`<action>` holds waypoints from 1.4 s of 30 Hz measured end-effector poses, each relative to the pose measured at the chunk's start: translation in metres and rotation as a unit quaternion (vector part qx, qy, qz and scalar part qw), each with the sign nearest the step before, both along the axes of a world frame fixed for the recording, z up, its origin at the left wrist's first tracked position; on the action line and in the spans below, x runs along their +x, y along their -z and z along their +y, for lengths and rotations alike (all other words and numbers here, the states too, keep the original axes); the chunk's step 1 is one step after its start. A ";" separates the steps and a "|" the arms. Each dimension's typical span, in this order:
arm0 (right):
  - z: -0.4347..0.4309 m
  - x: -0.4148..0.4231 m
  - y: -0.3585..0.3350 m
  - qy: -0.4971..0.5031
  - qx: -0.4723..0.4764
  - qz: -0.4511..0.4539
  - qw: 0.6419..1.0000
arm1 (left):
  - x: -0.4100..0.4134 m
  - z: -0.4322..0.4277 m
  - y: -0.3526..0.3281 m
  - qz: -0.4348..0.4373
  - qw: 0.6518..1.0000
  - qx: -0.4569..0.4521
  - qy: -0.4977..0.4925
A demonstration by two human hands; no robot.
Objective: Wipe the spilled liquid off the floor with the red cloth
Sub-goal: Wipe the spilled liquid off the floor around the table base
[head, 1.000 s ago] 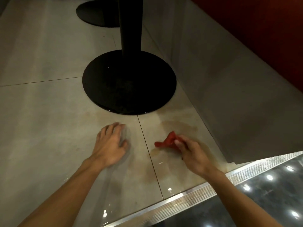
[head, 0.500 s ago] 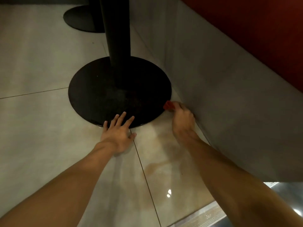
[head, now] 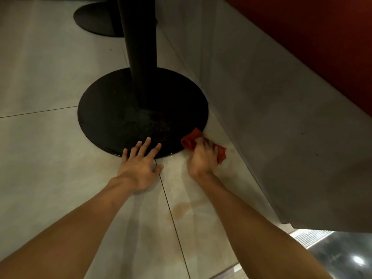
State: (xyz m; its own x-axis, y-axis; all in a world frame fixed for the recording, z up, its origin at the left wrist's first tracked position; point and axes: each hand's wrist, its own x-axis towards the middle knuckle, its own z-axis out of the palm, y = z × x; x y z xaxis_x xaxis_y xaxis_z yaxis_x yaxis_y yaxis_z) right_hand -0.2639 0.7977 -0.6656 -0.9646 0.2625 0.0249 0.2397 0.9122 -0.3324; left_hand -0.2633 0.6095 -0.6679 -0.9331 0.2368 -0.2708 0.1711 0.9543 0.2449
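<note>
The light is dim and warm throughout. The brightest spot is a small white glare (head: 359, 260) on the glossy dark floor (head: 332, 248) at 5 o'clock. The pale floor tiles (head: 40, 158) carry a soft sheen and faint streaked reflections near 6 o'clock. The black table base (head: 120, 109) toward 11 o'clock swallows detail; the red panel (head: 322, 27) at 2 o'clock sinks into shadow. Tile joints (head: 173, 224) fan outward toward the edges, and the right hand (head: 203, 158) looks slightly smeared

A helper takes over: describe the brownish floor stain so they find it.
Find the nearer round black table base. A grout line runs from it toward the camera. Right of that line sits the brownish stain, darker than the pale tile.
</note>
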 end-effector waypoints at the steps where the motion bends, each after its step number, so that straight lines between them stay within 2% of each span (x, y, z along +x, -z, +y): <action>1: 0.001 0.007 0.000 -0.022 -0.008 0.000 1.000 | 0.000 0.000 0.000 -0.001 1.000 0.001 0.001; 7: -0.002 0.043 -0.003 -0.142 -0.100 0.023 0.984 | 0.002 -0.002 0.001 0.007 1.000 0.005 0.000; 10: -0.013 0.055 0.000 -0.217 -0.114 0.001 0.970 | 0.001 -0.003 0.001 0.006 1.000 0.010 -0.001; 13: -0.008 0.054 0.002 -0.234 -0.114 -0.010 0.965 | 0.000 -0.005 0.002 0.007 1.000 0.013 0.000; 17: 0.036 0.033 -0.001 -0.204 -0.053 -0.039 0.977 | 0.000 -0.007 0.003 0.010 1.000 0.015 0.004; 19: 0.057 0.024 -0.011 -0.139 -0.143 -0.040 0.979 | 0.000 -0.007 0.004 0.009 1.000 0.011 0.005; 20: 0.066 0.021 -0.017 -0.107 -0.203 -0.009 0.973 | 0.000 -0.007 0.004 0.009 1.000 0.011 0.005; 21: 0.071 0.018 -0.024 -0.091 -0.218 0.038 0.971 | -0.001 -0.007 0.005 0.009 1.000 0.012 0.005; 24: 0.073 -0.001 -0.038 -0.016 -0.157 0.163 0.974 | -0.002 -0.008 0.005 0.004 1.000 0.014 0.007; 25: 0.070 -0.012 -0.040 0.037 -0.116 0.163 0.979 | -0.002 -0.008 0.005 0.003 1.000 0.014 0.007; 27: 0.059 -0.031 -0.043 0.098 -0.034 0.083 0.991 | -0.002 -0.008 0.004 0.001 1.000 0.016 0.007; 29: 0.048 -0.040 -0.042 0.070 -0.005 0.002 0.998 | -0.002 -0.008 0.004 0.001 1.000 0.019 0.005; 32: 0.042 -0.041 -0.034 0.018 -0.049 -0.054 0.997 | -0.003 -0.009 0.003 0.001 1.000 0.019 0.009; 35: 0.030 -0.036 -0.025 0.006 -0.054 -0.045 0.998 | -0.003 -0.009 0.004 0.004 1.000 0.023 0.010; 39: 0.006 -0.012 -0.012 -0.005 0.000 -0.028 1.000 | -0.001 -0.008 0.004 0.005 0.999 0.031 0.008; 42: -0.005 0.015 -0.002 -0.047 -0.019 0.010 0.999 | 0.000 -0.009 0.005 0.010 0.999 0.034 0.007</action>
State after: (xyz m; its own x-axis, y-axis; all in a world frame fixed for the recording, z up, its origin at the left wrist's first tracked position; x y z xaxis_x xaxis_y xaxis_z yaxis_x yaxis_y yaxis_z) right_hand -0.2489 0.7930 -0.6634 -0.9845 0.1716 0.0367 0.1460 0.9168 -0.3717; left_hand -0.2633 0.6009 -0.6727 -0.9349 0.2661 -0.2347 0.1892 0.9335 0.3046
